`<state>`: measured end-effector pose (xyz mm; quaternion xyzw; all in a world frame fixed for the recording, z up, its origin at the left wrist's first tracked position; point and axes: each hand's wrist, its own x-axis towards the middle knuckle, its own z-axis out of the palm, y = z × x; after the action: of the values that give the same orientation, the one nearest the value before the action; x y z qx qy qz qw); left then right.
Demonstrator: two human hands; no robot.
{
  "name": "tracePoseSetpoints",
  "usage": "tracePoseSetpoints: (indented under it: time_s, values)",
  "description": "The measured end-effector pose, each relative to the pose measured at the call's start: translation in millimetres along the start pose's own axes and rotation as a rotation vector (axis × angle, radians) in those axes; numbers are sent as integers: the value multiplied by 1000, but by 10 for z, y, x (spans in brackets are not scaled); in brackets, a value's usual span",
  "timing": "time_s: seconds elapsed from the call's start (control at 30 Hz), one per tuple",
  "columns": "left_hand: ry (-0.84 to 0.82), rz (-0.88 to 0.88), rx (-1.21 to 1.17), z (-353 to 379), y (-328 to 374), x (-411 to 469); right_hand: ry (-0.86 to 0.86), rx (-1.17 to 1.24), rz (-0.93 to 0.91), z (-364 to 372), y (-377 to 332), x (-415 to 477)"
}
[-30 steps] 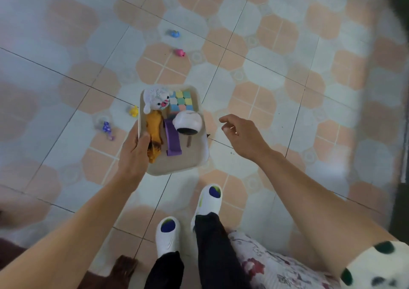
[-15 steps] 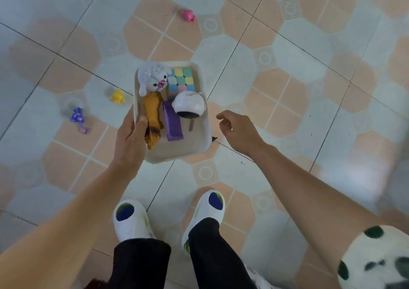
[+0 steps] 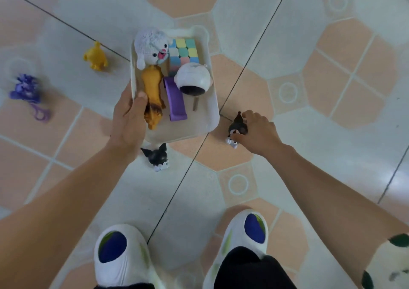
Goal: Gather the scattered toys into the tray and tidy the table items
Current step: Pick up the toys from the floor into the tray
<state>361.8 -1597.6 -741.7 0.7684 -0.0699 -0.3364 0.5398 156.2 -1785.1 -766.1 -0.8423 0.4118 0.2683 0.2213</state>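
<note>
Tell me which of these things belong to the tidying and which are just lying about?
Job: tray, held by left hand; black figure, gripped by right hand; second black figure, yellow toy, purple toy.
Just there: tiled floor, white slippers.

sleeve: white, dark-green spots | slippers: white, blue patches, perhaps lime trim | trousers: black

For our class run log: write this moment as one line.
left hand: holds tray | right hand: grips black figurine on floor
</note>
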Motion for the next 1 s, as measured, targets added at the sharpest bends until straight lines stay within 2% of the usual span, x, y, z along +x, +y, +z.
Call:
tracePoseSetpoints:
  time_s: [0.13, 0.3, 0.43, 0.53, 0.67, 0.77, 0.83, 1.0]
  values:
    - [2, 1, -2, 76, -202, 126, 28, 220, 3, 72, -22, 131]
    - [-5, 22, -14, 131, -185, 302, 346, 570, 46, -407, -127, 222]
    - [15, 20, -34, 174, -21, 493, 501, 727, -113, -957, -415, 164]
    - [37, 36, -28, 178, 138, 638, 470, 654, -304, -1192, -745, 111]
    - [57, 94, -59, 169, 346, 818, 411, 367, -487, -1255, -1193, 249]
    - [104, 80, -125, 137, 429, 925, 414, 118, -521, -1217, -1430, 390]
    - [144, 87, -156, 95, 465, 968, 486, -23, -523, -1182, -1543, 477]
    - [212, 82, -203, -69, 471, 984, 611, -240, -512, -1163, -1770, 658]
